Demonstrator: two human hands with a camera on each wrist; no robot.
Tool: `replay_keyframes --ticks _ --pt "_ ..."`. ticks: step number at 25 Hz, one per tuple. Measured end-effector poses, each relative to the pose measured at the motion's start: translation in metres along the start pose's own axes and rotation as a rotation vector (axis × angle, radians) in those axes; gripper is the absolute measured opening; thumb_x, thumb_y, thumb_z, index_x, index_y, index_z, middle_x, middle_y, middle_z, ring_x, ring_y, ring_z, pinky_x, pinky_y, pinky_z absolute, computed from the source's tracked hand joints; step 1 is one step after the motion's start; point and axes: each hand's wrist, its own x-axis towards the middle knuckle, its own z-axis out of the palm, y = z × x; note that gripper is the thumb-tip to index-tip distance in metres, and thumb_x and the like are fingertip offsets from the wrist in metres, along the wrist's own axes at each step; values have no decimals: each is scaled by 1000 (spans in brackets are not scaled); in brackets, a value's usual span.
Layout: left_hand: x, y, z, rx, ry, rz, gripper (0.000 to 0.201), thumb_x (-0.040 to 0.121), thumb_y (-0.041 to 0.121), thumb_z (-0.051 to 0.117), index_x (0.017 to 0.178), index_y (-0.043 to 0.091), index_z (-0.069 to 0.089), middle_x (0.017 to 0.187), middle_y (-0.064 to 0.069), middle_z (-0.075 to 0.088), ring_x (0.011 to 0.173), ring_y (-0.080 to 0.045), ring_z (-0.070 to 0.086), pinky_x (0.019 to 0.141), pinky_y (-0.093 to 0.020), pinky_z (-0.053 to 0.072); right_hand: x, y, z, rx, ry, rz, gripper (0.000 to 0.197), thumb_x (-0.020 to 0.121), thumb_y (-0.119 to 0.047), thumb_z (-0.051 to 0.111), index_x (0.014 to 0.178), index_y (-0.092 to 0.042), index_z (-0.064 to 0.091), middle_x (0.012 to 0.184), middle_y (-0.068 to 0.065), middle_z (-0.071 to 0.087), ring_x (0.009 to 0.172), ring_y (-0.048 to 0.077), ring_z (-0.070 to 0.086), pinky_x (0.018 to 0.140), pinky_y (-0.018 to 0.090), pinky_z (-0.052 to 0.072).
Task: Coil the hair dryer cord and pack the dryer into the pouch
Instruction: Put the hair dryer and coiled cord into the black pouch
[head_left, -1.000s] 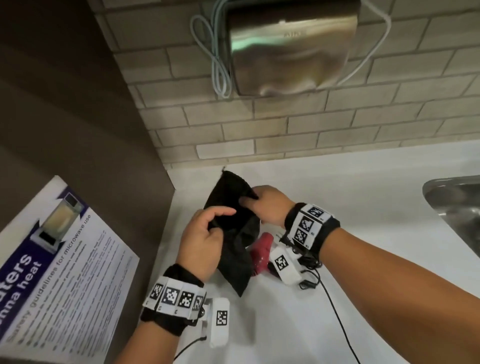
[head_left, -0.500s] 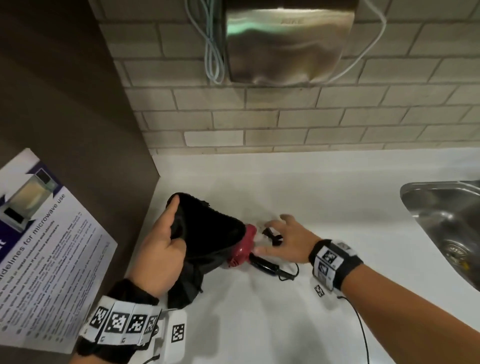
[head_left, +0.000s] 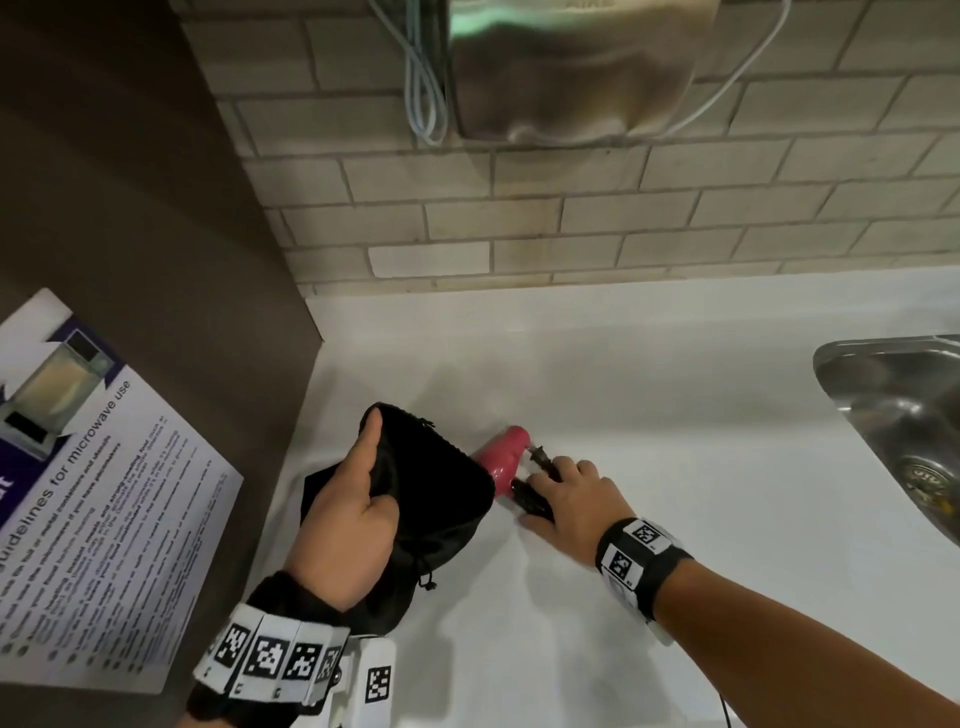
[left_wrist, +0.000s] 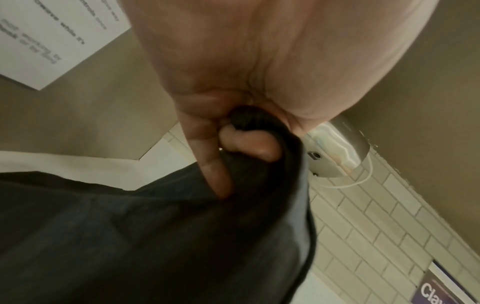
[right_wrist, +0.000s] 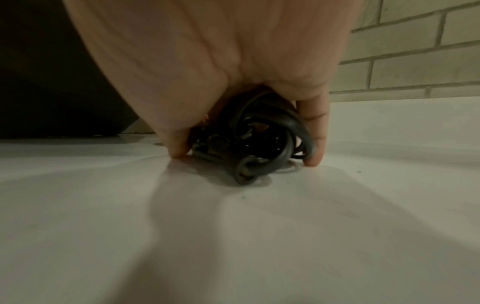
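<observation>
A black drawstring pouch (head_left: 431, 499) is held above the white counter by my left hand (head_left: 353, 514), thumb along its upper rim. In the left wrist view my fingers (left_wrist: 215, 170) curl into the pouch (left_wrist: 155, 236) fabric. The pink hair dryer (head_left: 501, 453) lies on the counter just right of the pouch mouth, partly hidden by it. My right hand (head_left: 563, 493) covers the coiled black cord (head_left: 530, 496), with the plug (head_left: 537, 451) poking out beside the dryer. In the right wrist view my fingertips (right_wrist: 315, 156) bracket the cord coil (right_wrist: 259, 139) on the counter.
A steel sink (head_left: 904, 415) is sunk into the counter at the right. A brown side panel with a microwave notice (head_left: 93, 509) stands at the left. A metal hand dryer (head_left: 571, 67) with cables hangs on the brick wall (head_left: 675, 208) behind.
My left hand has taken the pouch alone and turned its mouth toward the dryer. My right hand left the pouch, reached right and closed over the coiled cord.
</observation>
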Motion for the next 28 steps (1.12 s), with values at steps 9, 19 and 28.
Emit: replay_keyframes --ticks 9,19,28 --pt "31 -5 5 -94 22 4 79 89 20 46 158 49 21 88 19 47 80 -1 47 72 -20 39 17 18 -44 546 -46 156 26 84 -57 70 94 -34 64 86 -6 68 77 20 70 68 34 57" --pt "52 44 11 -320 -24 76 77 83 -5 42 149 33 51 133 8 67 119 -8 65 112 -33 45 -43 5 -167 1497 -348 -379 10 91 -21 73 100 -18 72 125 27 68 87 36 67 73 46 60" --pt "39 70 7 10 -67 426 89 87 -2 45 148 62 35 136 10 67 117 -21 67 105 -39 54 -40 -9 -169 1058 -439 -69 38 97 -41 70 106 -4 67 82 15 69 54 26 67 51 33 59"
